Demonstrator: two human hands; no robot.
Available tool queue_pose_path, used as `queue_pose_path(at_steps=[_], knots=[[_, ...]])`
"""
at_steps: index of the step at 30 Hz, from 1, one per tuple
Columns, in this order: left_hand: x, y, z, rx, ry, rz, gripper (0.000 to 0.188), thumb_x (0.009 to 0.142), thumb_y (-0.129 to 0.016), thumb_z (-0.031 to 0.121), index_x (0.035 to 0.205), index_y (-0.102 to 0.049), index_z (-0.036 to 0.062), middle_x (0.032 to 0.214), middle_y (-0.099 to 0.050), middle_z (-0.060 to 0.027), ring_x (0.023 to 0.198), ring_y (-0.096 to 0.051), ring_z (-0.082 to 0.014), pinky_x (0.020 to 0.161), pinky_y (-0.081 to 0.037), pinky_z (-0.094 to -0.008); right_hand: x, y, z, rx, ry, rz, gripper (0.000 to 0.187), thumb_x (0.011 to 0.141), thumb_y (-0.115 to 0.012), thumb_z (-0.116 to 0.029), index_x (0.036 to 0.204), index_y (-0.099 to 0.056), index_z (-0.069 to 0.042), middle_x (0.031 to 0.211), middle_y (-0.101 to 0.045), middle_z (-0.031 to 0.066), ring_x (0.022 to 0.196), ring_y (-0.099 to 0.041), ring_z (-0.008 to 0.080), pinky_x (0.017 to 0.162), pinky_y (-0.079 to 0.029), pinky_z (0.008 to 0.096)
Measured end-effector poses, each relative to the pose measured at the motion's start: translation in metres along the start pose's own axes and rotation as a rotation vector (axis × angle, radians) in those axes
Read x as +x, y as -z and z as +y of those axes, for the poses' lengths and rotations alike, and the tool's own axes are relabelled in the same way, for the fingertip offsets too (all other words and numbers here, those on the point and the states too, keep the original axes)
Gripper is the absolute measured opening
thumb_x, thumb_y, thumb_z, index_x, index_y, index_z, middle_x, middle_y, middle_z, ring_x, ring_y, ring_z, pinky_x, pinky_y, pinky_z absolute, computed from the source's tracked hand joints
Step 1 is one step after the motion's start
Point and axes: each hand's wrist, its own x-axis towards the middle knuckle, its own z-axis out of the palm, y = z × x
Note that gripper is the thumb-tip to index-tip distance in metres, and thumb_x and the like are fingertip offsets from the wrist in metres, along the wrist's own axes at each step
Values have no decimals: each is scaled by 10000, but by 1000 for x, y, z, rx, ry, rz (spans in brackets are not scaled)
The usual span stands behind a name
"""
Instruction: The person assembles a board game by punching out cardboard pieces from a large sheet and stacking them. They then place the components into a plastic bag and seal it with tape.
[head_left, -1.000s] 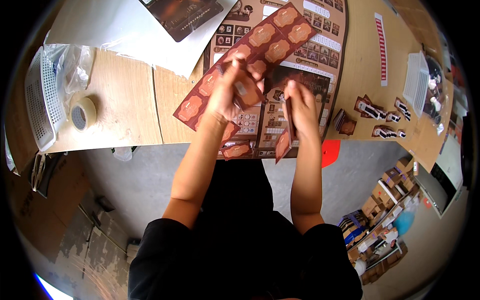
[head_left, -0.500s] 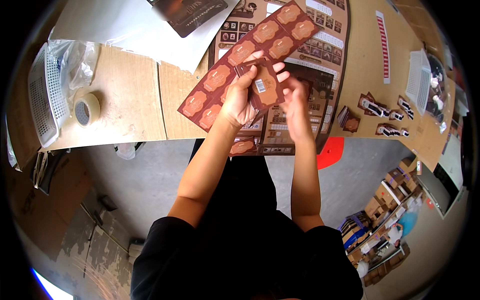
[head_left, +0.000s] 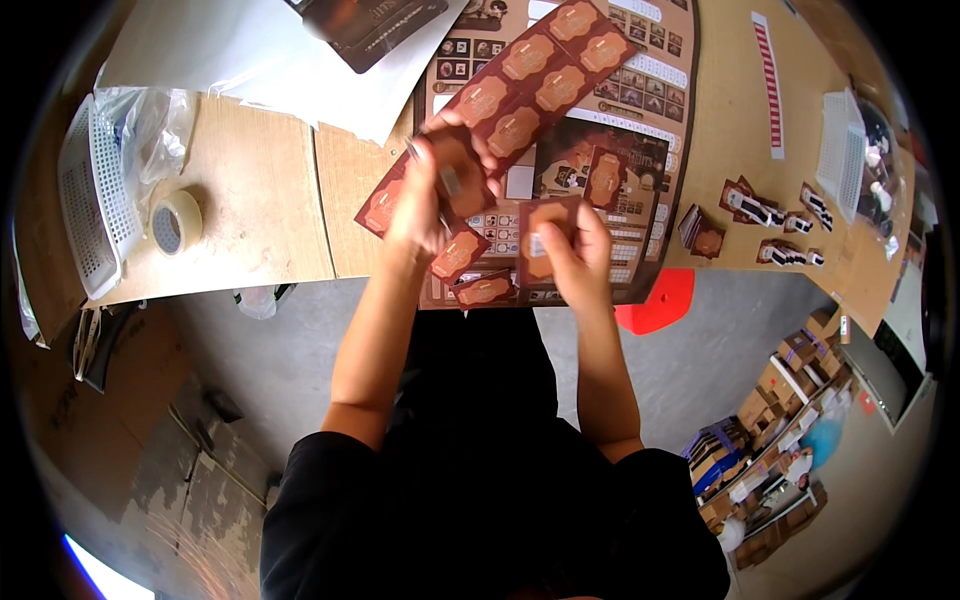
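Note:
My left hand (head_left: 408, 215) is closed around a small stack of brown cards (head_left: 462, 180), blurred by motion, with a pale label on the top one. To its right, my right hand (head_left: 583, 265) pinches a single brown card (head_left: 541, 222), thumb on top, over the printed board (head_left: 680, 60). A long reddish-brown sheet (head_left: 537, 85) with rows of orange label shapes lies slantwise beneath and beyond my left hand. Near the board's front edge rest two reddish cards, one upper (head_left: 460, 254) and one lower (head_left: 485, 290). Another reddish card (head_left: 606, 178) lies on a dark printed panel (head_left: 640, 150).
Tape roll (head_left: 175, 222), white basket (head_left: 85, 200) and clear plastic bag (head_left: 165, 135) are at left. White paper (head_left: 250, 60) carries a dark box (head_left: 380, 30). Small card piles (head_left: 703, 235) and black-and-white pieces (head_left: 755, 208) sit right, before another basket (head_left: 840, 150). A red stool (head_left: 660, 300) stands below.
My hands have moved apart: the left went left with the card stack, the right came down and nearer with one card. Cards under my hands now show.

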Motion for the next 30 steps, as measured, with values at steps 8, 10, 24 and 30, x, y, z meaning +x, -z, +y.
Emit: queue_pose_path(at_steps=[8,10,24,30], knots=[[-35,-18,-34,-189,254,167,370,857,-486,172,1197,-343,130,985,-513,-129,879,-562,-259,766,-496,-399,16,-4,44,-885,254,88,601,727,-625,-268,1191,-338,-15,1192,-370,200,1112,-358,372,923,-288,437],[-37,-17,-22,-250,245,197,357,851,-416,63,1197,-348,122,978,-508,-139,855,-559,-277,759,-490,-453,22,21,48,-646,123,199,628,736,-629,-288,1205,-334,7,1212,-358,219,1128,-350,370,938,-287,433],[-57,43,6,-239,259,251,313,760,-482,120,1071,-461,132,889,-500,-96,674,-494,-217,608,-447,-361,51,81,54,-1242,-43,538,802,556,-774,-78,1228,-350,28,1135,-463,209,1058,-442,323,900,-357,410],[-58,38,-9,-221,247,249,321,791,-537,183,1094,-441,134,903,-516,-88,745,-534,-218,656,-490,-368,62,117,60,-1157,-29,394,615,658,-697,-54,1185,-388,15,992,-534,180,914,-541,290,803,-438,383]])
